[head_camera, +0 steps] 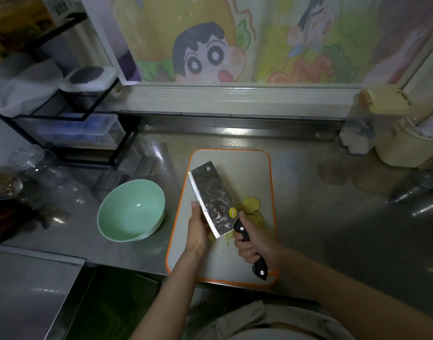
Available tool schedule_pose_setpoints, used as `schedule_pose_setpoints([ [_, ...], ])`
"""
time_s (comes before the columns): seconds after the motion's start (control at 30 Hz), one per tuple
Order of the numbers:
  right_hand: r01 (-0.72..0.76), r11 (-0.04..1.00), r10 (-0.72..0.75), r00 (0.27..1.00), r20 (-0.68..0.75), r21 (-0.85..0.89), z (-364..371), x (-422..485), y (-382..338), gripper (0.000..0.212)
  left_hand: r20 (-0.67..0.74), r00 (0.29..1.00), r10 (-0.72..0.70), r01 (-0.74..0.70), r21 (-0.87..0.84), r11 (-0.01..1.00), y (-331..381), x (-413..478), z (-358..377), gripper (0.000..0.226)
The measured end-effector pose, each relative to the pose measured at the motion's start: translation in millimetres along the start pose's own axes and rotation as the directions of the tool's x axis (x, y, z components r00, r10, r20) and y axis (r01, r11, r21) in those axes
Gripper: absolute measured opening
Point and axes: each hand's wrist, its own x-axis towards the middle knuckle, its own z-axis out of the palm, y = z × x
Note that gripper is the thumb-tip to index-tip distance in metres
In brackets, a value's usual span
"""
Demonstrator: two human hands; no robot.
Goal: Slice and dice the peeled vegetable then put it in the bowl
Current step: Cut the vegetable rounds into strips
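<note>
Right grip round cleaver handle, left grip against blade, fingers hidden, state unclear, slices half-hidden at blade's 3 o'clock, bowl at 9 o'clock

Yellow slices flat, green bowl upright

One wide-angle camera worn on the person's head looks forward and steeply down, close above the desk. The cutting board sits at centre frame, the bowl left of it, a cartoon wall picture spans the top, and both forearms enter from the bottom edge.
</note>
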Motion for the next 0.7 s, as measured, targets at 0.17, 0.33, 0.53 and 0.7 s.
schedule_pose_setpoints([
  [0.17,-0.018,0.997,0.013,0.998,0.059,0.079,-2.9,-2.1,3.5,0.060,0.138,0.984,-0.108,0.131,-0.171,0.976,3.8,-4.1,7.5,0.061],
  [0.33,-0.017,0.997,0.015,1.000,0.020,0.080,-2.9,-3.5,7.1,0.057,0.145,0.975,-0.166,0.187,-0.145,0.972,2.2,0.2,2.3,0.057],
  [0.53,0.002,0.999,0.001,0.998,-0.059,0.038,1.3,-0.1,8.2,0.057,0.051,0.993,-0.106,0.102,0.083,0.991,-3.3,3.8,-2.5,0.022],
  [0.7,0.023,0.999,-0.020,0.995,-0.094,0.029,0.4,0.0,9.0,0.056,0.007,0.999,-0.039,0.036,0.253,0.967,-7.7,7.7,-8.4,0.018],
])
